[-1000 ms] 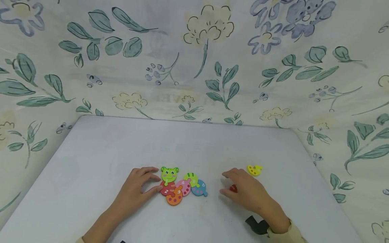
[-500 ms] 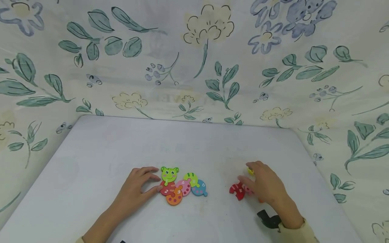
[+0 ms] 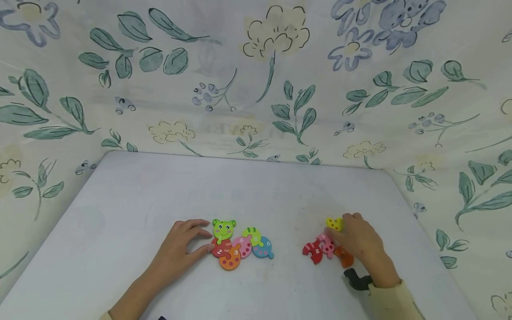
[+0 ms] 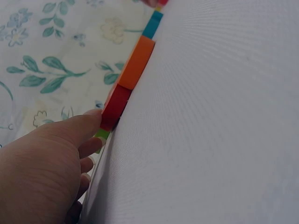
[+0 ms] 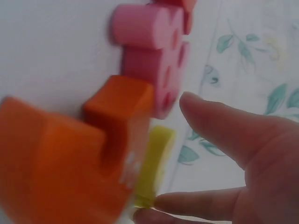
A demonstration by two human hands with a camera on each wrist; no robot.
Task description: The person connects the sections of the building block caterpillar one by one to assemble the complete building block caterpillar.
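My left hand [image 3: 185, 242] lies beside a joined caterpillar number puzzle, its thumb at the red piece numbered 2 [image 3: 218, 252] and its other fingers spread near the green face piece [image 3: 222, 229]. Orange, pink, green and blue pieces continue the chain up to the blue 6 [image 3: 262, 248]. Farther right, my right hand [image 3: 362, 238] reaches over loose pieces. Its index fingertip is right at the yellow piece [image 5: 156, 163], while the thumb stands apart near the pink piece [image 5: 163, 60]. In the head view the hand covers part of the yellow piece's right side.
A red piece numbered 8 [image 3: 314, 252] adjoins the pink one, and an orange piece [image 3: 344, 257] lies under the right hand's near side. A black strap-like thing [image 3: 357, 281] shows by the right wrist. Floral cloth [image 3: 248, 89] rises behind the white table [image 3: 180, 186].
My right hand has moved right from over the red 8 piece to beside the yellow piece, uncovering the red, pink and orange pieces. The left hand stays in place.
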